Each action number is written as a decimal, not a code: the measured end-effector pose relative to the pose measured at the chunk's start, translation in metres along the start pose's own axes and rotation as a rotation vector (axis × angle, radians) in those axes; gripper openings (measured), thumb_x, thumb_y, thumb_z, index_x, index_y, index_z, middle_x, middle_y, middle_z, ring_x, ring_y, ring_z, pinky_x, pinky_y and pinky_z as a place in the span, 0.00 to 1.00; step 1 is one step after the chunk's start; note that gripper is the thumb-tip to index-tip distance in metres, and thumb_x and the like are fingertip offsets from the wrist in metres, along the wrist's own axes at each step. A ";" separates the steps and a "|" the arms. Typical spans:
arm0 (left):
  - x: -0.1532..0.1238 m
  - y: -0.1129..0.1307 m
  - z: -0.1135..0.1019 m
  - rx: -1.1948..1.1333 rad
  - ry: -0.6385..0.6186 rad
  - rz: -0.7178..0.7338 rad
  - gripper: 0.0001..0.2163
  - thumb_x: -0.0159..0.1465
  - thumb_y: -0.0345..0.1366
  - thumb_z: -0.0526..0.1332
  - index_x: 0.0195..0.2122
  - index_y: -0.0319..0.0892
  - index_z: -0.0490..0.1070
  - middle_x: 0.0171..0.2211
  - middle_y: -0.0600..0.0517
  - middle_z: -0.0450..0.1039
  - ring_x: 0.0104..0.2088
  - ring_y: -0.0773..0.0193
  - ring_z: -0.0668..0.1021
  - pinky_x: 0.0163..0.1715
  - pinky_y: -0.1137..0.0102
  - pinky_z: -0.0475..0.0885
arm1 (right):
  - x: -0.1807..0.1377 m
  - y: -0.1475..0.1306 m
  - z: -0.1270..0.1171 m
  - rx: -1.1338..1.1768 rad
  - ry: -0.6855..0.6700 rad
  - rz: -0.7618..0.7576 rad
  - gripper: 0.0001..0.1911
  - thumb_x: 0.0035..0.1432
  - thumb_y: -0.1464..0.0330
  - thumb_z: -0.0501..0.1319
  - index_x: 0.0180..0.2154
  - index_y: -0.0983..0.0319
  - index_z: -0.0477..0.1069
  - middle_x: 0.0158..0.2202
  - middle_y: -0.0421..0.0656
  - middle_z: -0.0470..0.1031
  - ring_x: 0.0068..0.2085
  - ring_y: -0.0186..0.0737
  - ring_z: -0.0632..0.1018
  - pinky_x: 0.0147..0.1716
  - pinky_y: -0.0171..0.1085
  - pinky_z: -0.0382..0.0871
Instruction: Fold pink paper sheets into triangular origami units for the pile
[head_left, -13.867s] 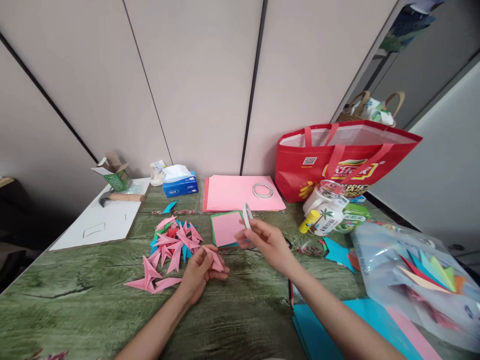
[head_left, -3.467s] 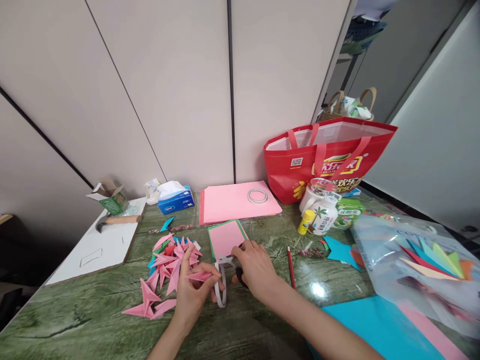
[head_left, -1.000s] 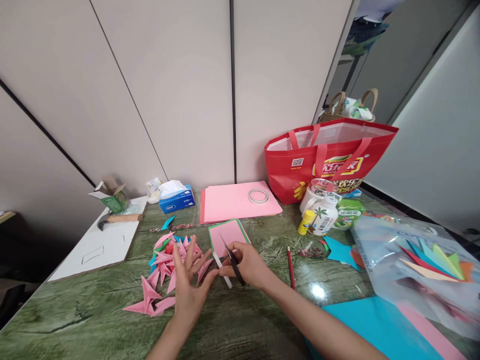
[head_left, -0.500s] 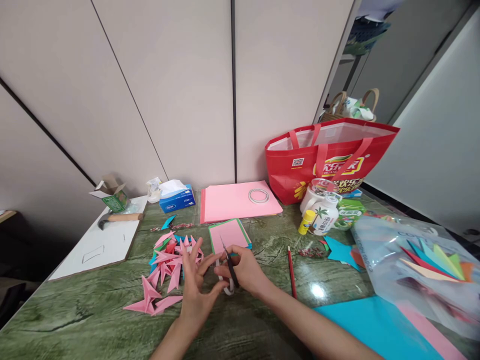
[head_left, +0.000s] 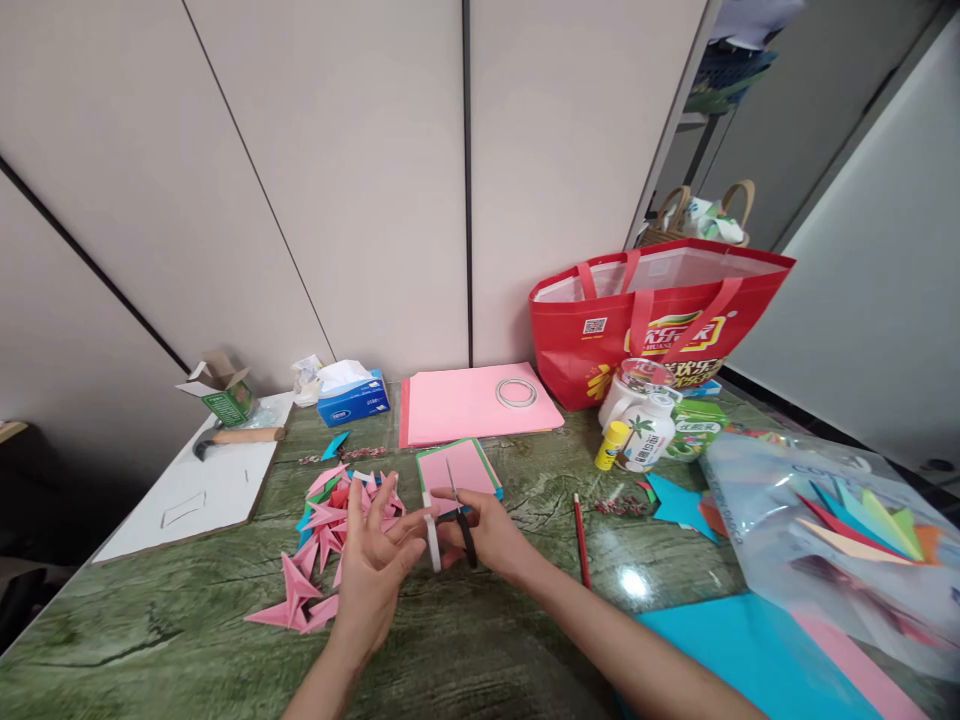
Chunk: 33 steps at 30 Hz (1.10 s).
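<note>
My right hand is closed round small black scissors, whose blade points up and away from me. It also steadies a white tape roll that stands on edge between my hands. My left hand is raised with the palm toward me and the fingers spread. Its thumb tip reaches the tape roll. A heap of folded pink, red and blue paper points lies just left of my left hand. A small stack of square sheets with pink on top lies just beyond the scissors.
On the green table are large pink sheets with a second tape ring, a red bag, a glue stick, a white bottle, a red pencil, a blue paper star, a plastic bag of coloured paper, a tissue box and a hammer.
My left hand let go of the folded pink piece it held and spread its fingers. My right hand put the tape roll down and took up the scissors, and the roll now stands on edge between my hands.
</note>
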<state>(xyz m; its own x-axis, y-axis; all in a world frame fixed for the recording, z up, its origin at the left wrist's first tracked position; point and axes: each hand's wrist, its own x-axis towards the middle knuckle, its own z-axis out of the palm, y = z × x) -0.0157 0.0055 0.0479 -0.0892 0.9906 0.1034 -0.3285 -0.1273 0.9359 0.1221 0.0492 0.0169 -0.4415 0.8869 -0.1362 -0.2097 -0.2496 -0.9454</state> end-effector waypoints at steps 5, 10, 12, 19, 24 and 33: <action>-0.003 0.011 0.002 -0.063 -0.084 -0.080 0.41 0.52 0.34 0.64 0.58 0.66 0.37 0.62 0.48 0.44 0.42 0.57 0.75 0.42 0.62 0.70 | -0.001 0.000 -0.003 -0.086 -0.070 0.015 0.33 0.37 0.62 0.67 0.47 0.63 0.65 0.22 0.36 0.72 0.22 0.34 0.72 0.21 0.33 0.67; -0.005 0.020 0.004 -0.125 -0.138 -0.136 0.39 0.53 0.36 0.63 0.58 0.64 0.38 0.61 0.46 0.46 0.43 0.53 0.74 0.42 0.57 0.69 | -0.001 0.001 -0.006 -0.222 -0.171 0.066 0.16 0.40 0.63 0.64 0.33 0.65 0.71 0.21 0.38 0.73 0.20 0.34 0.72 0.20 0.32 0.65; -0.006 0.023 0.004 -0.149 -0.147 -0.138 0.38 0.53 0.36 0.63 0.58 0.64 0.39 0.62 0.46 0.44 0.43 0.53 0.74 0.42 0.55 0.68 | 0.000 0.006 -0.007 -0.264 -0.143 0.072 0.13 0.41 0.62 0.63 0.29 0.65 0.71 0.20 0.39 0.72 0.19 0.34 0.71 0.19 0.32 0.65; -0.003 0.027 0.001 -0.200 -0.200 -0.140 0.35 0.53 0.37 0.62 0.57 0.64 0.44 0.63 0.51 0.35 0.42 0.55 0.73 0.43 0.50 0.67 | 0.006 0.013 -0.005 -0.091 -0.055 0.125 0.20 0.40 0.58 0.64 0.33 0.65 0.67 0.18 0.37 0.69 0.18 0.35 0.71 0.19 0.36 0.68; 0.003 0.030 -0.002 -0.187 -0.193 -0.109 0.30 0.56 0.42 0.58 0.56 0.65 0.45 0.63 0.56 0.35 0.55 0.46 0.60 0.43 0.48 0.67 | 0.001 -0.016 -0.022 -0.309 -0.099 0.044 0.20 0.41 0.56 0.63 0.32 0.64 0.67 0.19 0.38 0.69 0.20 0.34 0.71 0.21 0.33 0.65; 0.010 0.034 -0.002 -0.101 -0.262 -0.106 0.35 0.53 0.41 0.61 0.56 0.68 0.41 0.64 0.58 0.28 0.56 0.43 0.58 0.40 0.51 0.70 | -0.028 -0.070 -0.045 -1.054 -0.284 -0.129 0.22 0.35 0.56 0.67 0.33 0.60 0.72 0.22 0.36 0.68 0.24 0.32 0.65 0.21 0.29 0.52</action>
<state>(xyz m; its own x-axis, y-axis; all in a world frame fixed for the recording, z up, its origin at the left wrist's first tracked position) -0.0294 0.0107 0.0804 0.1921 0.9760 0.1028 -0.4163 -0.0138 0.9091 0.1885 0.0590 0.0733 -0.6830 0.7268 -0.0728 0.5221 0.4160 -0.7445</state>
